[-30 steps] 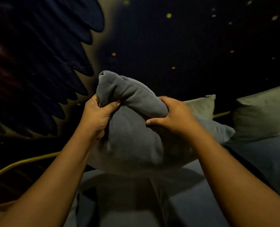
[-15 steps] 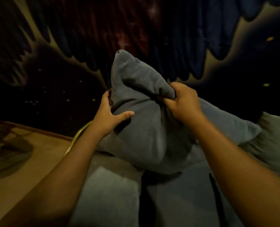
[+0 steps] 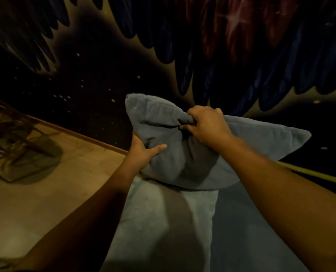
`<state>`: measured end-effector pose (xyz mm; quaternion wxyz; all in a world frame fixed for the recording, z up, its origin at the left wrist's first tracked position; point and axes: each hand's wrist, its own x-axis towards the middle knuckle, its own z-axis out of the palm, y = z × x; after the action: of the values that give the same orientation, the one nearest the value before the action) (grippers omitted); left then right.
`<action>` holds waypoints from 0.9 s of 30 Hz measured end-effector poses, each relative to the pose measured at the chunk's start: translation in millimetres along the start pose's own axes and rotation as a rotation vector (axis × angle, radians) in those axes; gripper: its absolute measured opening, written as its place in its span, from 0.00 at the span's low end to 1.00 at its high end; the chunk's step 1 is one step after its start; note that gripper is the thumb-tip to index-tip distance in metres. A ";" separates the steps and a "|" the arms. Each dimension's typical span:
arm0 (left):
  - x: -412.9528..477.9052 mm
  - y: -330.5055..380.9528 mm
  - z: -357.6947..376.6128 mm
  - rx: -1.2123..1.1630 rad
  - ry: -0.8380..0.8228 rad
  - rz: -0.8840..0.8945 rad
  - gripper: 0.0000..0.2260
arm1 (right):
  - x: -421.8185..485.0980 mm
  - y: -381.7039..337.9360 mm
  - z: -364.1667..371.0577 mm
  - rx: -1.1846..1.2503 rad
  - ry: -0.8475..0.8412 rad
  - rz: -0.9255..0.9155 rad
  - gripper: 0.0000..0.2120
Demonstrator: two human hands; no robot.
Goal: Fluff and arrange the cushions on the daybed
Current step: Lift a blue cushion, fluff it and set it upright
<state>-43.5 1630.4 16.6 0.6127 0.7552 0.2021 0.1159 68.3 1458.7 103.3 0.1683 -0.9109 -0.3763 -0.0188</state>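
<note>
Grey-blue cushion [image 3: 212, 150] stands on edge at the daybed [image 3: 241, 222] end, resting on a paler cushion [image 3: 163, 222] lying flat. My left hand [image 3: 143, 152] clasps its lower left side, thumb across the front. My right hand [image 3: 206, 125] is fisted around a bunch of fabric near the top. Brass rail [image 3: 310, 173] behind; wooden floor [image 3: 45, 193] left.
</note>
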 end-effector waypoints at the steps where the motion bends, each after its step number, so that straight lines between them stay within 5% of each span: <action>1: 3.4 -10.1 -1.8 -0.003 -0.004 -0.035 0.44 | 7.0 1.5 14.5 -0.015 -0.040 0.003 0.12; 6: 18.7 -36.1 -0.4 0.146 0.202 -0.134 0.48 | 20.6 19.5 86.5 0.054 -0.215 0.173 0.23; 10: 33.1 -27.5 15.5 0.573 0.080 0.119 0.45 | 24.8 29.3 107.4 0.082 -0.140 0.144 0.34; 12: 48.3 -29.8 20.7 0.653 0.028 0.104 0.46 | 22.3 40.6 102.1 0.030 -0.132 0.140 0.37; 17: 87.1 -45.5 16.6 0.560 0.025 -0.019 0.46 | -14.9 92.0 91.1 -0.209 -0.179 0.444 0.49; 27: 87.0 -65.1 12.5 0.612 0.007 -0.204 0.44 | -15.3 85.8 117.9 -0.189 -0.207 0.423 0.46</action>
<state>28.7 1669.2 -55.8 0.3648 0.8800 0.3042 -0.0098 105.8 1429.5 -35.3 0.0431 -0.9781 -0.1890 0.0752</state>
